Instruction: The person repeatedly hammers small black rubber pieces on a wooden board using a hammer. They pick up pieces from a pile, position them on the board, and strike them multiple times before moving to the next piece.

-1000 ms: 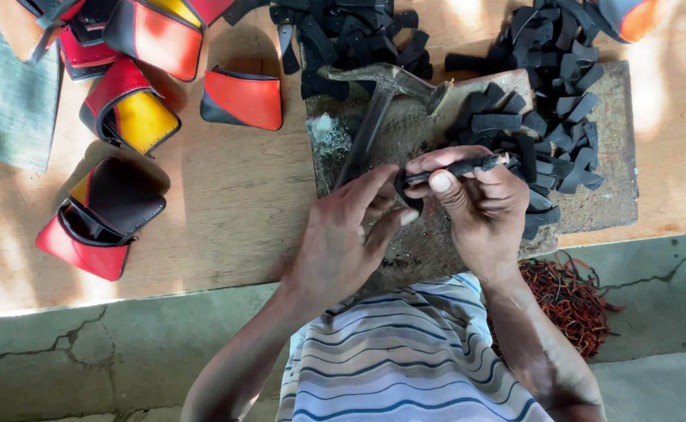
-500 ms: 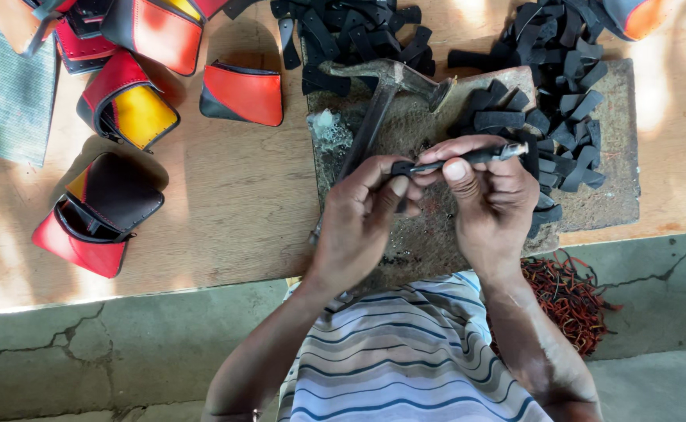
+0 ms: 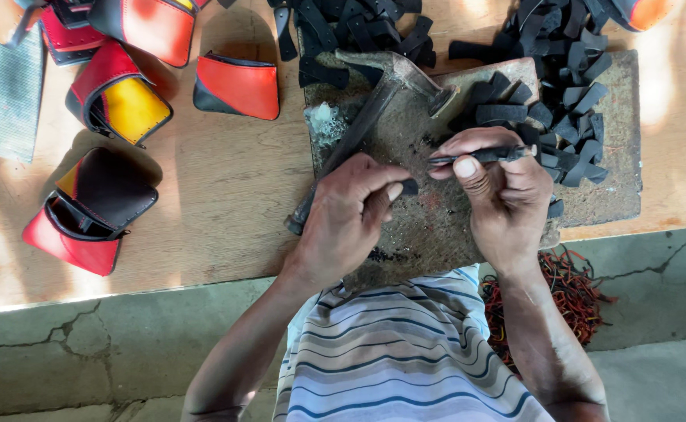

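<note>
Your hands have parted since before: left hand [image 3: 351, 215] now pinches a small black piece [image 3: 409, 187] over the stone slab [image 3: 437, 227]; right hand [image 3: 499, 195] grips the black strip [image 3: 480, 155]. You're mid-assembly; next, probably bring them together carefully.

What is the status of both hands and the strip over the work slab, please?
Left hand pinching small black piece. Right hand gripping thin black leather strip. Steel hammer lying on grey stone slab, untouched.
</note>
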